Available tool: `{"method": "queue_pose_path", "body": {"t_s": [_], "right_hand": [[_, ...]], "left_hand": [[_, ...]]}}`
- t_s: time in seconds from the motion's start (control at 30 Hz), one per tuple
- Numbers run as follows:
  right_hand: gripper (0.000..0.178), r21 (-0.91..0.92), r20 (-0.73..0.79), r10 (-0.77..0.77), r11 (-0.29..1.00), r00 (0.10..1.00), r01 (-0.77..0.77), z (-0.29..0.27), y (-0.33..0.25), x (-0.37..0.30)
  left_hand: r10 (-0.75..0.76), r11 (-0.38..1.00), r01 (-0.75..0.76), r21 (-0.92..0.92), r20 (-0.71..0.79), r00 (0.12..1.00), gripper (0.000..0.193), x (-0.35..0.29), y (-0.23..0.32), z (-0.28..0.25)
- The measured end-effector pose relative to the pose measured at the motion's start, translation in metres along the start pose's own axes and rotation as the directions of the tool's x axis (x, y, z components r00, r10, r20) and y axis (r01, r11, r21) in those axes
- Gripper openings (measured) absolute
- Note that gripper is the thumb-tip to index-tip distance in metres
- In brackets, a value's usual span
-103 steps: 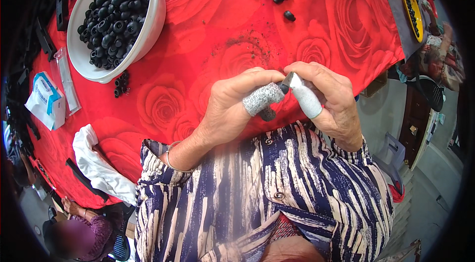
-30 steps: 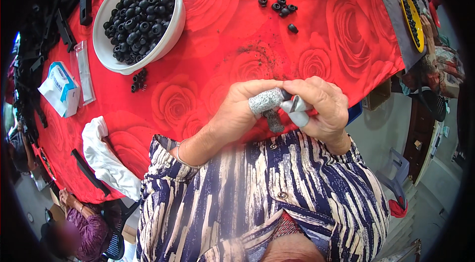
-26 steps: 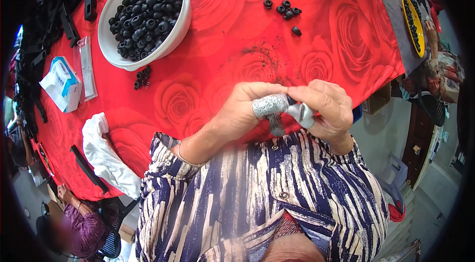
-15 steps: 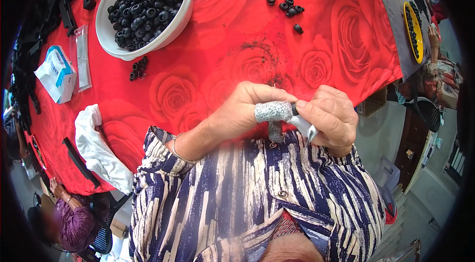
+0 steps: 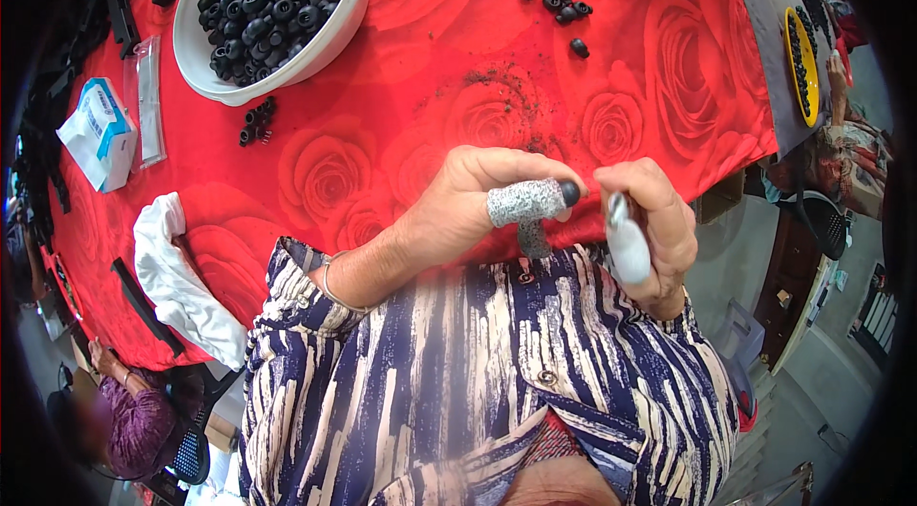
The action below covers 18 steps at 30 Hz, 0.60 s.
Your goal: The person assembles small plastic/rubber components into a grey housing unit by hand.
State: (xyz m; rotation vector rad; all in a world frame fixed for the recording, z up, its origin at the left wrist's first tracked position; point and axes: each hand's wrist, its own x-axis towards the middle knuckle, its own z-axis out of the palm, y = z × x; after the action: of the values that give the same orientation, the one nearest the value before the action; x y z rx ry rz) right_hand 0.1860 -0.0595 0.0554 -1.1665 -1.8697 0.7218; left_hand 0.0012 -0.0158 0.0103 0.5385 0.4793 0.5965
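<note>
My left hand [image 5: 447,199] pinches a small round black rubber piece [image 5: 570,193] between the thumb and a finger. Grey speckled wrapping [image 5: 525,201] covers that finger, and another finger below is wrapped too. A short gap to the right, my right hand [image 5: 667,234] is closed around a small hand tool [image 5: 629,251] with a white handle and a shiny metal end. The metal end points up, apart from the black piece. Its exact kind cannot be made out.
A white bowl [image 5: 355,14] heaped with black rubber pieces [image 5: 277,5] stands at the far left. Loose pieces [image 5: 567,6] and dark crumbs [image 5: 501,81] lie on the red rose-patterned cloth [image 5: 411,76]. White cloth [image 5: 177,282] and a tissue pack [image 5: 100,136] lie left. Other people sit nearby.
My right hand has drawn away to the right from my left hand, and the tool has tipped upright. The black piece now shows more fully at the left fingertips.
</note>
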Motion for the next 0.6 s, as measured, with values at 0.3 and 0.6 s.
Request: {"method": "queue_pose_path", "body": {"t_s": [0.3, 0.6], "right_hand": [[0.038, -0.151, -0.001, 0.176, 0.973, 0.984, -0.174, 0.001, -0.0059, 0.0038], [0.037, -0.186, 0.011, 0.182, 0.966, 0.983, -0.177, 0.0032, -0.0048, 0.0081]], "left_hand": [[0.024, 0.999, -0.024, 0.028, 0.003, 1.0, 0.024, 0.0, 0.002, -0.0005], [0.171, 0.936, -0.173, 0.306, 0.036, 0.985, 0.022, 0.0028, -0.001, -0.0078]]}}
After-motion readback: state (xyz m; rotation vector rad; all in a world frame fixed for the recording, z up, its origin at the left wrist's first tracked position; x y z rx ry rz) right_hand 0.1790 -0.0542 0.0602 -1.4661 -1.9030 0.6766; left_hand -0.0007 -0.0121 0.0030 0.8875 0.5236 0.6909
